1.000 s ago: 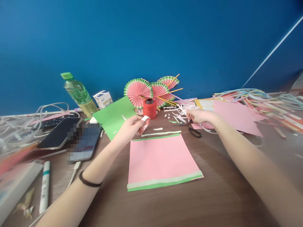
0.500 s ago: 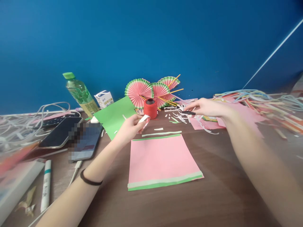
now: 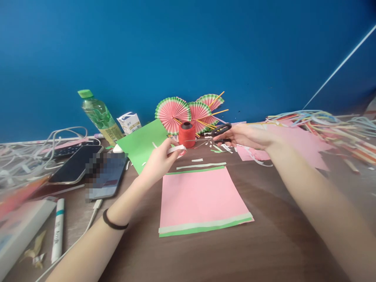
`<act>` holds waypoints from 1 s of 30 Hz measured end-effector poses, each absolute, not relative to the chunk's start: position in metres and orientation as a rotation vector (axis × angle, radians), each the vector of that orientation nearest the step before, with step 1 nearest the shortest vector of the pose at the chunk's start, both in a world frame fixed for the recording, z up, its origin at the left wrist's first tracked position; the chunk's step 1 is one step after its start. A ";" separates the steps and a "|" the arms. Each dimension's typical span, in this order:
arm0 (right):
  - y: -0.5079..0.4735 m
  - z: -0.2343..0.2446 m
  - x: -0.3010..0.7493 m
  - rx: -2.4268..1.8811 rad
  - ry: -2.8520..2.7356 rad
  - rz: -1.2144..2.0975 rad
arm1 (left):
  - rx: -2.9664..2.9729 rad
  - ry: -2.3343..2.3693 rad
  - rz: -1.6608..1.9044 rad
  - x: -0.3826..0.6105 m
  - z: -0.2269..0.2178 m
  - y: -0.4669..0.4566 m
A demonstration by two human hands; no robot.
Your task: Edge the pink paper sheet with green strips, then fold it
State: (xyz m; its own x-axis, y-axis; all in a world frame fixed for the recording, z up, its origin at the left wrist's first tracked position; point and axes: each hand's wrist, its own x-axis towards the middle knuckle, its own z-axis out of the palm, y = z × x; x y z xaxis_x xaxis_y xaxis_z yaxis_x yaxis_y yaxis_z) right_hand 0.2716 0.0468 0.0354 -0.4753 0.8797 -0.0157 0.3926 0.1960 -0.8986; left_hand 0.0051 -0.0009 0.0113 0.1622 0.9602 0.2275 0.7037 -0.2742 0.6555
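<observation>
My left hand [image 3: 158, 160] is closed on a small roll of white tape [image 3: 177, 149], held above the far edge of a pink paper sheet [image 3: 202, 197] that has white and green strips along its near and far edges. My right hand [image 3: 246, 136] grips black-handled scissors [image 3: 219, 131] in the air; the blades point left toward the tape and a red thread spool [image 3: 186, 134]. Loose white and green paper strips [image 3: 201, 165] lie just beyond the pink sheet.
Pleated watermelon paper fans [image 3: 188, 111] lean against the blue wall. A green sheet [image 3: 142, 144], a bottle [image 3: 98, 116], a small carton [image 3: 129, 123], phones [image 3: 88, 168], cables, a marker [image 3: 58, 231], pink paper [image 3: 296, 147] and coloured strips [image 3: 326, 123] crowd the brown table's sides.
My right hand picked the scissors up from the table and swung them left toward the tape. The left hand stayed put, turning the tape roll slightly.
</observation>
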 end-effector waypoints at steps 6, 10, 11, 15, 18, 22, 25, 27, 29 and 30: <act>0.044 0.033 0.265 -1.074 -1.714 1.577 | 2.029 1.598 0.910 0.007 0.012 -0.003; 0.043 0.036 0.269 -1.055 -1.758 1.654 | 2.031 1.575 0.923 0.007 0.012 -0.004; 0.042 0.038 0.270 -1.057 -1.793 1.669 | 2.027 1.562 0.925 0.007 0.012 -0.004; 0.038 0.042 0.271 -1.123 -1.869 1.633 | 2.033 1.542 0.918 0.006 0.012 -0.004; 0.037 0.040 0.271 -1.068 -1.823 1.694 | 2.090 1.576 0.884 0.005 0.012 -0.003; 0.038 0.037 0.270 -1.075 -1.840 1.698 | 2.149 1.615 0.850 0.005 0.013 -0.003; 0.037 0.038 0.270 -1.133 -1.909 1.622 | 2.157 1.622 0.855 0.004 0.015 -0.003; 0.035 0.041 0.271 -1.139 -1.973 1.600 | 2.174 1.631 0.848 0.003 0.016 -0.003; 0.033 0.042 0.271 -1.133 -2.043 1.585 | 2.221 1.629 0.853 0.002 0.017 -0.002; 0.033 0.043 0.271 -1.133 -2.086 1.574 | 2.256 1.620 0.860 0.001 0.017 -0.001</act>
